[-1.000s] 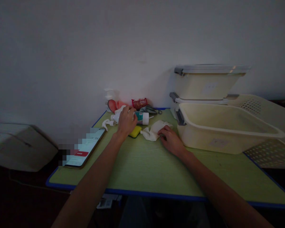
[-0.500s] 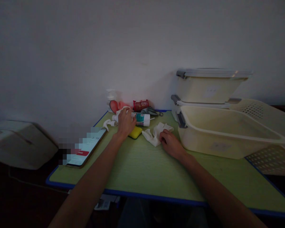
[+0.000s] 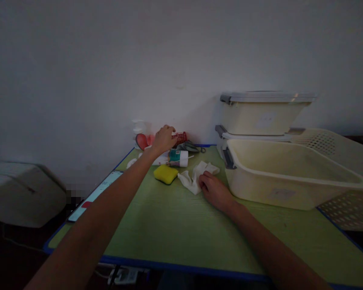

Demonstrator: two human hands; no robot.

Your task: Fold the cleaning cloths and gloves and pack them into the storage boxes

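Note:
My left hand (image 3: 164,139) reaches to the back of the table, fingers apart and bent at the left end of a red patterned cylinder (image 3: 180,139). A white bottle with a teal label (image 3: 178,157) lies below that hand, partly behind the forearm. Curled fingers of my right hand (image 3: 213,188) rest on the edge of a crumpled white cloth (image 3: 196,177) and seem closed on it. Between the hands lies a yellow sponge (image 3: 165,174) with a dark underside. A pink-red item (image 3: 142,141) is left of my left hand, and a folded grey-green item (image 3: 188,147) is right of it.
An open cream bin (image 3: 278,189) stands at the right, with lidded boxes (image 3: 257,117) stacked behind it and a perforated basket (image 3: 345,207) beyond. A phone (image 3: 90,201) lies at the left edge, partly behind my forearm. The wall closes off the back.
My left hand has moved farther back, from above the white bottle to the red cylinder, uncovering the sponge. My right hand stays at the cloth. The view has shifted slightly.

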